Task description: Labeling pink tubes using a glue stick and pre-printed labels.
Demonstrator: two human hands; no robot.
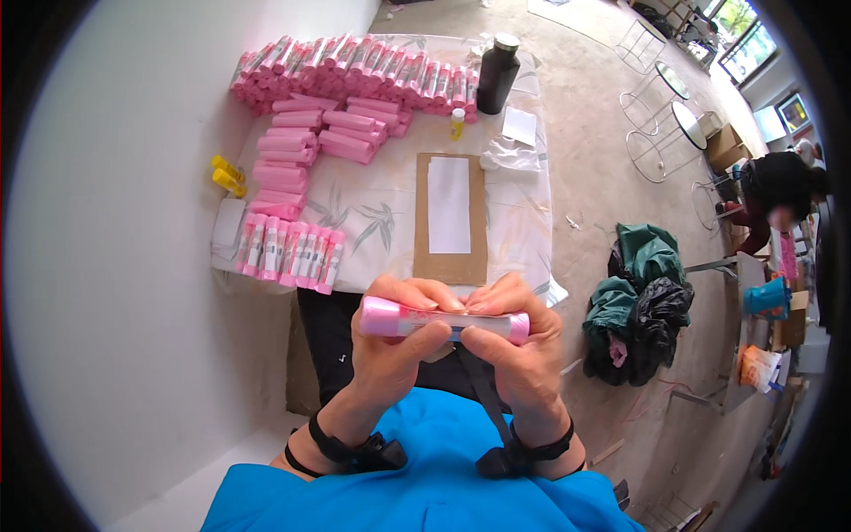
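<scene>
Pink, white-banded cylindrical roll [446,324]: bare left hand [385,351] and bare right hand [526,351] pinch its opposite halves, likely keeping it level.

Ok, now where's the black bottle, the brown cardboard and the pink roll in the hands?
Black bottle [498,82]: head view, on its body.
Brown cardboard [450,269]: head view, bare strip below the paper.
Pink roll [455,320]: head view, on its label, near the middle.

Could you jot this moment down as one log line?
left hand: holds pink roll; right hand: holds same roll; table: brown board, white paper atop, stacked rolls, black bottle
</scene>
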